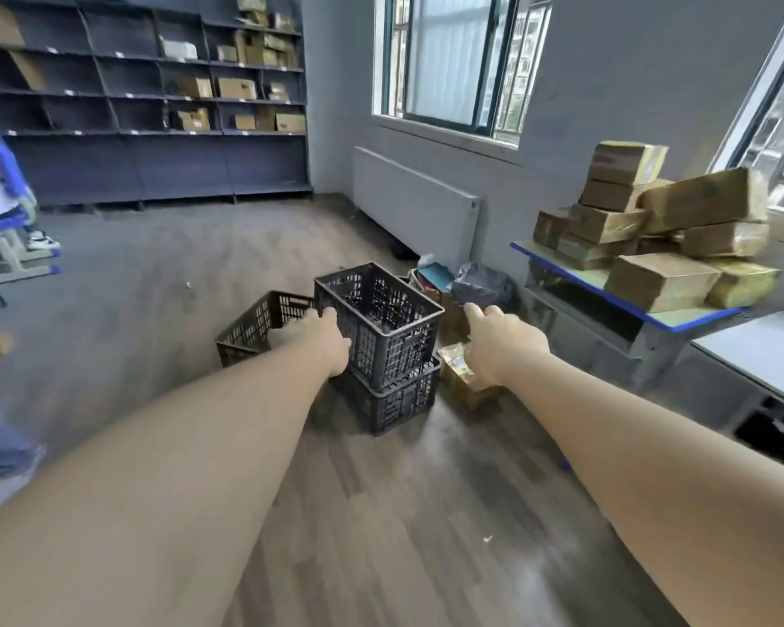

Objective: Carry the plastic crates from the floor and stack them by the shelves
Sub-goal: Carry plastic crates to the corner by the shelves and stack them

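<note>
I see two black slatted plastic crates stacked on the wood-look floor (pixel 426 513), the upper crate (pixel 381 319) nested askew in the lower crate (pixel 394 400). My left hand (pixel 327 341) sits at the upper crate's near-left corner, fingers hooked over its rim. My right hand (pixel 494 346) hangs off the crate's right side, apart from it, above a yellow wrapped parcel (pixel 460 373); fingers loosely curled, holding nothing. A third black crate (pixel 259 328) stands just left. The dark shelving unit (pixel 155 106) stands well apart, against the far wall.
</note>
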